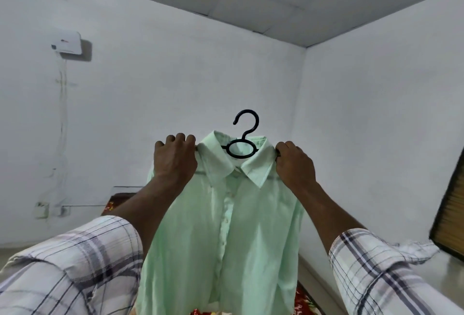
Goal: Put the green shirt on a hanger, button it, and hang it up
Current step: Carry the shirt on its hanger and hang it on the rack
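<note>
1. The left hand (174,159) is closed, its fingers curled over one shoulder of the pale green button-front shirt (226,227), where a tip of the hanger arm shows.
2. The right hand (295,164) is closed too, gripping the other shoulder beside the collar.
3. The shirt is held up in the air between the 2 hands, on a black plastic hanger (241,149). Its long axis runs vertically, collar up and hem down, with the front facing the camera. The placket lies closed, and buttons show along it.
4. The hanger's hook (247,124) rises above the collar with its open end to the left, touching nothing.
5. Checked white sleeves (75,259) cover both forearms.
6. Behind is a bare white wall (175,76), with the room corner to the right of the hook.
7. A white box (67,42) sits high on the wall at left. Its small red mark is too small to read.
8. A dark framed panel (449,219) stands at the right edge, well apart from the right hand.
</note>
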